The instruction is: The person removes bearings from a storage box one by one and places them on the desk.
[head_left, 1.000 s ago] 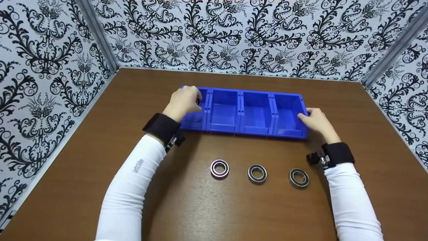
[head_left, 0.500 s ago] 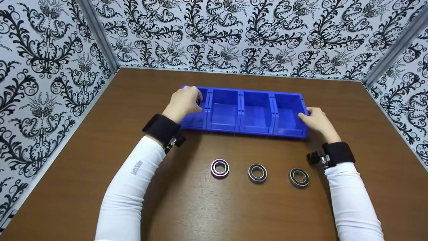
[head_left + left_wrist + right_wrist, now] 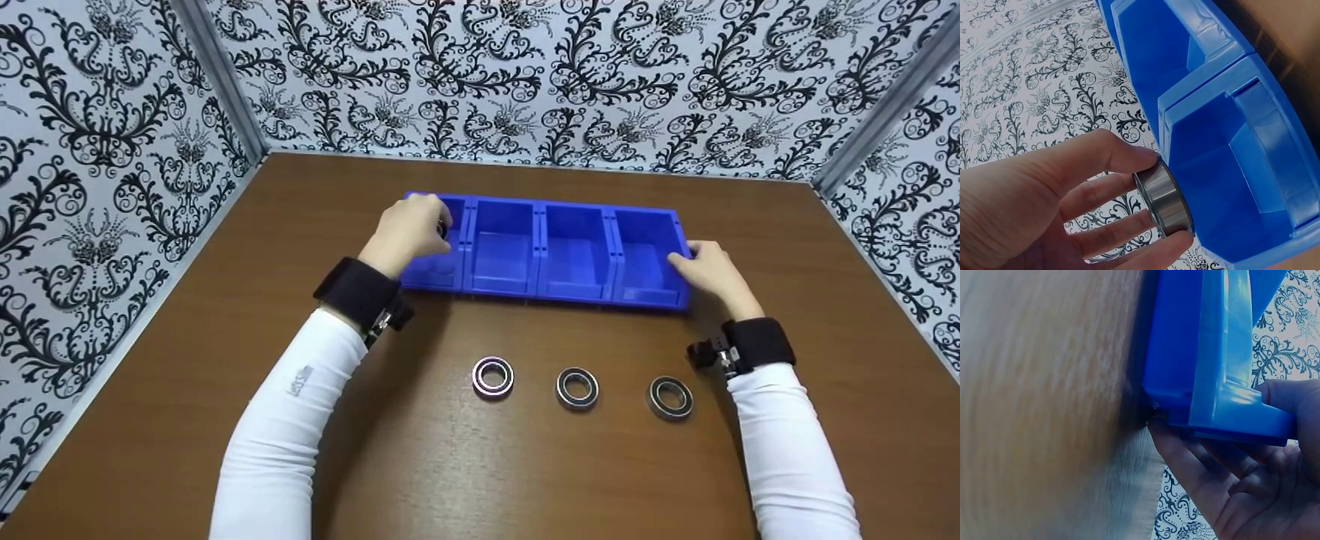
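My left hand is at the leftmost compartment of a blue four-part storage bin. In the left wrist view, its thumb and fingers pinch a metal ball bearing by the edges, beside that compartment's opening. From the head, the hand mostly hides this bearing. At the bin's other end, my right hand grips the outer right wall, thumb on the rim. The right wrist view shows its fingers under and along the blue plastic.
Three more bearings lie in a row on the brown table before the bin: a left one, a middle one and a right one. Patterned panels enclose the back and sides.
My left hand has shifted very slightly to the left with the bearing in its grip. The right hand, the bin and the bearings on the table stay in place.
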Motion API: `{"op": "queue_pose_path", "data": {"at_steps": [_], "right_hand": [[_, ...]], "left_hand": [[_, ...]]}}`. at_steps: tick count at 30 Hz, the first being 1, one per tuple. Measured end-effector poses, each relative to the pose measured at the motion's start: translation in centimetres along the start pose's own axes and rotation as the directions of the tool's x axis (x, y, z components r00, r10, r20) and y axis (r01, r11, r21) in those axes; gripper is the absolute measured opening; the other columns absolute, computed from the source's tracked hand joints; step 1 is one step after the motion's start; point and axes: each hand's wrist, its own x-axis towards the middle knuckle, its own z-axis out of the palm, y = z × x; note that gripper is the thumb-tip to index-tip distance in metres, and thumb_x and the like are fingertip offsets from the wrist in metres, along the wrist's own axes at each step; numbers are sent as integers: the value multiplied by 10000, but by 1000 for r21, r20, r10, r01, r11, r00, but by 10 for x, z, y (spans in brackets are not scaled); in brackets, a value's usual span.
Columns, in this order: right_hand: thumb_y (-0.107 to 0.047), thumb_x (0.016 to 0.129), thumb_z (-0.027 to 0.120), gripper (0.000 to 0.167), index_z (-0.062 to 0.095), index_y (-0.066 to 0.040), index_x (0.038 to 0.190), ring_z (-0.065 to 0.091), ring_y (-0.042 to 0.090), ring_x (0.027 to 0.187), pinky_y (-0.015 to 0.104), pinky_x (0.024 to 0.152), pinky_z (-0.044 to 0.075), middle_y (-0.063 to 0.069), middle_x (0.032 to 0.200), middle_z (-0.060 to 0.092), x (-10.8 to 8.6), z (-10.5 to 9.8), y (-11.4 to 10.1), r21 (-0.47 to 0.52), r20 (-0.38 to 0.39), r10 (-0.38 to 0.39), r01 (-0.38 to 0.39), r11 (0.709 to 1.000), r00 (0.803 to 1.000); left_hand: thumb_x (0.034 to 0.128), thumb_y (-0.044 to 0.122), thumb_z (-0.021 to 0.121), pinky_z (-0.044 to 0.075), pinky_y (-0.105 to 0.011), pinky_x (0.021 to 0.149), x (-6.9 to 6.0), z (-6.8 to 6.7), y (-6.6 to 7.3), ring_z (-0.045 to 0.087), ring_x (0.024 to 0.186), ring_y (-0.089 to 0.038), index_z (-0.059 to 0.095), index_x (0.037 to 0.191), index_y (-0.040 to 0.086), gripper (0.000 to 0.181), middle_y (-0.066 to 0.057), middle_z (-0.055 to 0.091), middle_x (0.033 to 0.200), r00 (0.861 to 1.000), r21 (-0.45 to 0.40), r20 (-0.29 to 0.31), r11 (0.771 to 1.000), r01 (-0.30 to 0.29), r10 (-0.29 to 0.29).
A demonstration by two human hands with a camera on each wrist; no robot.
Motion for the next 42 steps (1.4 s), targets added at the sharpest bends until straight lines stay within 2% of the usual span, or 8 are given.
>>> {"op": "queue_pose_path", "data": {"at_steps": [5,12,20,27,34,42], "right_hand": [[-160,1030,533,410,624,189,1226,689,301,903,262,741,490,361,1120,691,0,0,-1,3,-4,-7,7,1000,1000],[-173,1038,510,464,579,196,1311,681,405,1009,309,807,497,390,1185,662,-1,1,-1,7,11,19,-19,1000,1000],[-182,1044,505,474,566,192,1328,669,448,1055,367,858,504,399,1213,646,0,1,1,14,15,27,-28,1000,1000],[-176,1043,513,465,572,196,1317,680,424,1026,302,804,500,398,1196,653,0,1,1,16,8,18,-19,1000,1000],[-178,1036,520,454,599,177,1308,679,373,1001,313,808,492,370,1175,676,0,0,0,10,-2,8,-8,1000,1000],[-191,1042,521,455,600,179,1295,679,359,985,297,791,489,367,1171,676,0,0,0,9,2,17,-17,1000,1000]], "left_hand": [[798,83,749,537,-529,948,-4,-2,1,678,1125,-400,770,1177,34,383,-166,736,1201,1000,6,8,1000,9,-9],[799,76,758,542,-526,943,-9,0,-1,685,1102,-400,770,1168,27,372,-168,734,1198,1000,-11,7,1000,22,-21],[810,75,764,545,-531,941,-15,0,0,687,1108,-394,767,1181,25,375,-161,729,1222,999,-10,11,999,32,-32],[814,87,766,549,-528,936,-20,-3,2,691,1099,-386,765,1190,33,380,-151,731,1216,999,-12,17,999,35,-35],[799,83,758,553,-540,908,-26,-1,0,697,1048,-386,779,1104,25,311,-169,743,1138,1000,-7,-1,1000,3,-3],[806,106,790,556,-541,883,-35,-1,1,697,1020,-385,779,1072,27,278,-168,741,1108,1000,-9,3,1000,4,-4]]}}
